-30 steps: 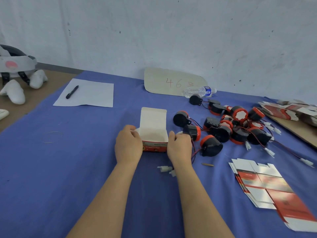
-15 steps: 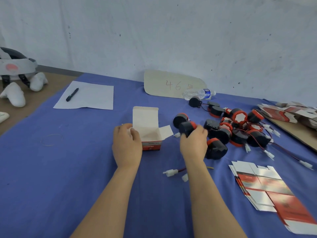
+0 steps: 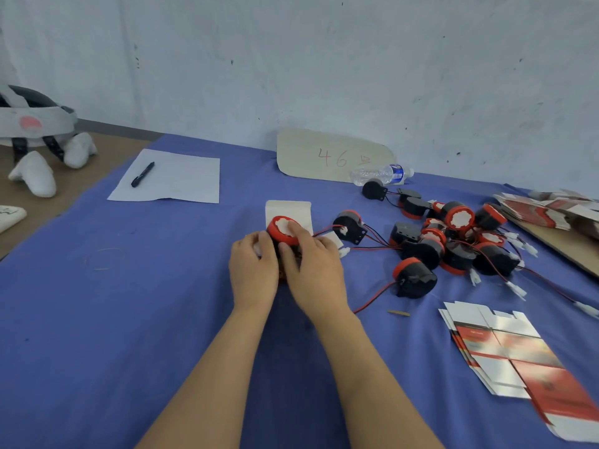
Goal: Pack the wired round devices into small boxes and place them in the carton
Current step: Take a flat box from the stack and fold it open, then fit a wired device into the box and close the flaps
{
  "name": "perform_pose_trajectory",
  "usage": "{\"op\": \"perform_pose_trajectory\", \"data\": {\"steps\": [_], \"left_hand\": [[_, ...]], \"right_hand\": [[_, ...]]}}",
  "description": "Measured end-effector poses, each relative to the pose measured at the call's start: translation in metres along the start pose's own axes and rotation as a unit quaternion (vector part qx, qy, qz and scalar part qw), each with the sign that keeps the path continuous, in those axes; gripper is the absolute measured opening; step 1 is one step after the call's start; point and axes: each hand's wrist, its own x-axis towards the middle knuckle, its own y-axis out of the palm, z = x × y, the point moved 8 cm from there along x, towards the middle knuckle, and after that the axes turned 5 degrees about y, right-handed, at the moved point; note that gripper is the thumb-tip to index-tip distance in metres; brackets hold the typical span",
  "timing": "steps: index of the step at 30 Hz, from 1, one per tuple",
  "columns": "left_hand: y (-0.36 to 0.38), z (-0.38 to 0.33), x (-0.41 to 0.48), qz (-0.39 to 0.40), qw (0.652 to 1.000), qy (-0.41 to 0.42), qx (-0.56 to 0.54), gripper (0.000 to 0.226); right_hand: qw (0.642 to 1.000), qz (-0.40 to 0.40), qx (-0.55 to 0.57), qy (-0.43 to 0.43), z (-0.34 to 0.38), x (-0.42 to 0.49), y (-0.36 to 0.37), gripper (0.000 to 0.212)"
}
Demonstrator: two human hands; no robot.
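A small white and red box (image 3: pixel 288 212) stands open on the blue cloth, its lid flap up at the far side. My left hand (image 3: pixel 253 274) holds the box's left side. My right hand (image 3: pixel 312 270) grips a round black device with a red and white face (image 3: pixel 282 229) over the box's opening, fingers on top of it. Its red and black wires trail off to the right. A pile of several more wired round devices (image 3: pixel 453 241) lies to the right. No carton is in view.
Flat unfolded boxes (image 3: pixel 505 351) lie stacked at the near right, more (image 3: pixel 547 212) on a board at the far right. A paper sheet with a pen (image 3: pixel 142 174), a cardboard sign (image 3: pixel 330 155), a water bottle (image 3: pixel 382 174) and a headset (image 3: pixel 32 124) lie beyond.
My right hand left the box, took a device from the pile and brought it left over the open box. My left hand stayed on the box, which shifted slightly left.
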Motion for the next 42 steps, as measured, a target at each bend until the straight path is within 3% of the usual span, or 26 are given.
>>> {"op": "perform_pose_trajectory", "data": {"steps": [5,8,10,16,23,27,32,37,40,42], "left_hand": [[-0.005,-0.004,-0.002,-0.018,1.0,0.013,0.003,0.042],[0.001,-0.001,-0.001,0.016,0.999,0.014,0.031,0.022],[0.004,-0.001,-0.001,0.029,0.998,0.018,0.046,0.024],[-0.001,0.001,-0.002,0.001,1.0,-0.002,-0.004,0.028],[0.006,0.0,-0.003,0.024,0.999,0.023,0.034,0.03],[0.009,-0.002,-0.003,0.027,0.998,0.044,0.034,0.029],[0.013,0.003,-0.005,0.043,0.998,0.03,0.019,0.054],[0.012,0.009,-0.003,0.044,0.998,-0.002,0.049,0.091],[0.018,0.012,-0.004,0.065,0.996,-0.022,0.048,0.065],[0.023,0.012,-0.006,0.076,0.996,-0.016,0.041,0.042]], "right_hand": [[0.997,-0.054,-0.028,0.044,-0.009,-0.001,-0.007,0.041],[0.996,-0.06,-0.015,0.062,-0.013,-0.001,-0.006,0.048],[0.995,-0.075,-0.017,0.064,-0.014,0.0,-0.009,0.047],[0.997,-0.042,-0.004,0.065,-0.018,0.003,-0.01,0.032],[0.998,-0.025,-0.024,0.058,-0.017,0.001,-0.002,0.017],[0.995,-0.027,0.013,0.091,-0.023,0.004,-0.008,0.02],[0.992,0.028,-0.08,0.09,-0.019,0.003,0.005,0.03],[0.99,0.06,-0.076,0.102,-0.024,0.006,0.003,0.028],[0.987,0.068,-0.121,0.075,-0.02,0.006,0.004,0.029],[0.99,0.001,-0.123,0.075,-0.021,0.008,-0.011,0.031]]}}
